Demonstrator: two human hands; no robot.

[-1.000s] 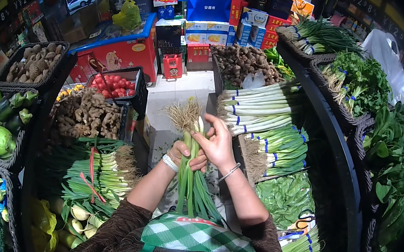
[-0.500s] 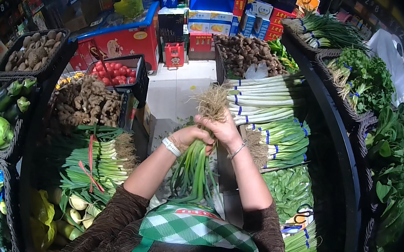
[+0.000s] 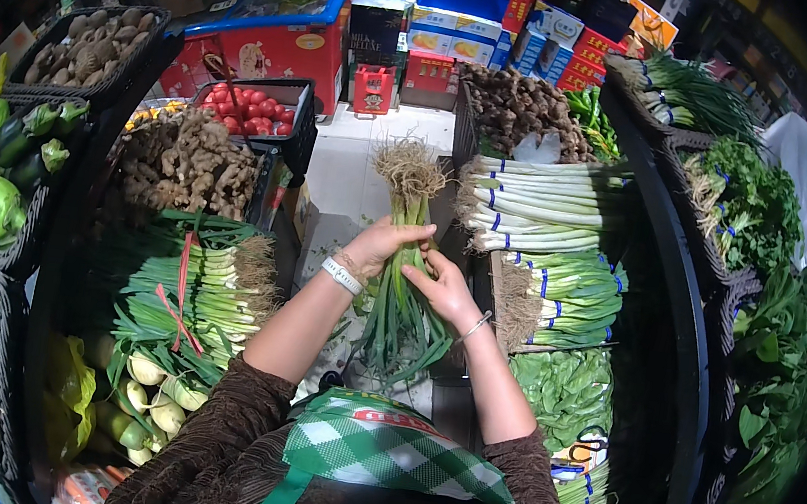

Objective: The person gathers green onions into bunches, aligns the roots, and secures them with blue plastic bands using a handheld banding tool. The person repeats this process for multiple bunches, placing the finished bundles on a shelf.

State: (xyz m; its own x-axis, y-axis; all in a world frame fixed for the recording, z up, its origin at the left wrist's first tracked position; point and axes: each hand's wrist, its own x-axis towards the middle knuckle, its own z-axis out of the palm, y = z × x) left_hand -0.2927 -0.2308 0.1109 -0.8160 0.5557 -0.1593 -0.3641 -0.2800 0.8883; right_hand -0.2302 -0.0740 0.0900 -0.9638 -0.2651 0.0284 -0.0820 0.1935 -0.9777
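Note:
A bunch of green onions (image 3: 408, 210) stands upright in front of me, shaggy roots up and green leaves hanging down. My left hand (image 3: 384, 248) wraps round the stalks at mid-length, its fingers closed. Slightly lower, my right hand (image 3: 441, 287) grips the leafy part of the same bunch from the right, its thumb lying over the leaves. Part of its fingers is hidden behind the greens. To the left lie more green onions (image 3: 202, 293), tied with red ribbon. On the right are blue-banded bunches of green onions (image 3: 569, 295).
Ginger (image 3: 187, 170) and a crate of tomatoes (image 3: 247, 112) stand at left. Thick leeks (image 3: 550, 207), taro-like roots (image 3: 527, 111) and leafy lettuce (image 3: 562, 394) line the right. Dark display rails (image 3: 670, 255) rise beyond them. A pale tiled floor (image 3: 344, 159) runs between.
My right hand has slid from near the roots down to the leaves. The left hand now holds higher up the stalks, and the root end shows uncovered.

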